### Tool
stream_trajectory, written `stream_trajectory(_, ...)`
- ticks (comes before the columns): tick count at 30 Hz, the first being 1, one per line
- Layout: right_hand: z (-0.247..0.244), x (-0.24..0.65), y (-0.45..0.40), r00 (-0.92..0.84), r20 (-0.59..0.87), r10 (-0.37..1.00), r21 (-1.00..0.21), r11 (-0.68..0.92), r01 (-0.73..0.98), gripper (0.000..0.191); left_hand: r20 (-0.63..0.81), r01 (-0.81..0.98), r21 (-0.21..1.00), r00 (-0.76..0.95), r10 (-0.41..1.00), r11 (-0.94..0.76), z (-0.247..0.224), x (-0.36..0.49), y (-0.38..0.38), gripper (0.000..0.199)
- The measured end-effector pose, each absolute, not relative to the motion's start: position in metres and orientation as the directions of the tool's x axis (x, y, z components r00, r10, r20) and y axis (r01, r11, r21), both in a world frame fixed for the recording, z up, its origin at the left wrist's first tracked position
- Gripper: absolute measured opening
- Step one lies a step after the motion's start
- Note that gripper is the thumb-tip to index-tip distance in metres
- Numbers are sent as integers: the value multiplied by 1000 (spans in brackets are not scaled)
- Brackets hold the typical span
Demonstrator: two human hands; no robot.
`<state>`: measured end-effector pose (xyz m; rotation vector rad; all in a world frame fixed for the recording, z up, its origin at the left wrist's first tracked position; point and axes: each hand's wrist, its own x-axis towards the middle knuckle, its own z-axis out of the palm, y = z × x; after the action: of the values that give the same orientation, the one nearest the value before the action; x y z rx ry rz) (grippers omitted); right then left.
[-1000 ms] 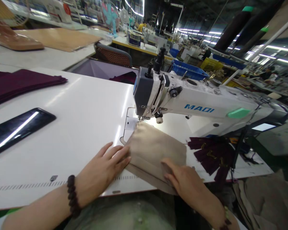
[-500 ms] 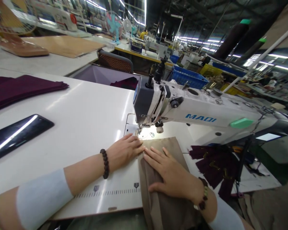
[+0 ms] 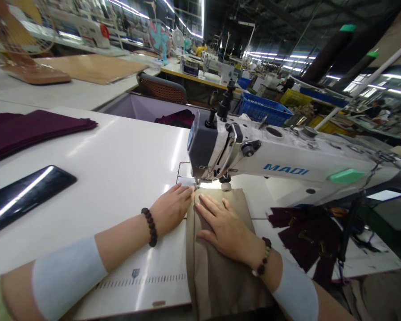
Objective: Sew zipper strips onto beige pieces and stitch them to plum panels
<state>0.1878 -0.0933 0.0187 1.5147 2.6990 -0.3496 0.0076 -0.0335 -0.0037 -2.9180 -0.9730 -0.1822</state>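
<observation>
A folded piece of brown fabric [image 3: 227, 281] lies on the sewing machine bed, its far end at the presser foot [image 3: 198, 183]. My right hand [image 3: 220, 225] rests flat on top of it, fingers spread. At the fabric's left edge, close to the needle area, my left hand [image 3: 173, 207] has its fingers drawn together on the edge, the thumb hidden. Above the far end of the fabric stands the head of the white sewing machine [image 3: 254, 156], its lamp lighting the needle plate. The needle itself is too small to make out.
A black phone [image 3: 30, 196] and stacked maroon fabric [image 3: 36, 131] lie on the table at left. Maroon pieces [image 3: 307, 236] lie right, under the machine arm. Behind are a blue crate [image 3: 263, 109], a chair [image 3: 162, 89] and a fan [image 3: 30, 58].
The brown fabric has shifted slightly left and forward, up to the presser foot. Both hands have moved with it, and my left fingers are drawn closer together. The view has shifted slightly.
</observation>
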Motion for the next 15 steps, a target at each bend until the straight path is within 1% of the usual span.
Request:
stream_trajectory(3, 16, 185, -83, -501, -96, 860, -154, 484, 861, 59, 139, 612, -20, 784, 604, -790, -4, 8, -19, 32)
stream_trajectory(6, 11, 186, -78, -485, -49, 873, -135, 475, 869, 58, 155, 616, -14, 780, 607, -788, -3, 8, -11, 30)
stream_trajectory(10, 4, 189, -78, -493, -17, 870, -118, 488, 865, 54, 168, 571, 14, 808, 565, -820, 6, 3, -43, 25)
stream_trajectory(11, 3, 190, -78, -497, -12, 868, -116, 492, 863, 54, 178, 543, 33, 823, 540, -839, 8, 1, -60, 26)
stream_trajectory(13, 1, 192, -79, -507, -7, 862, -111, 503, 857, 52, 259, 435, 119, 854, 451, -892, 13, -4, -95, 31)
stream_trajectory(15, 1, 193, -79, -519, -4, 855, -104, 516, 850, 49, 317, 374, 205, 849, 423, -905, 14, -9, -127, 34)
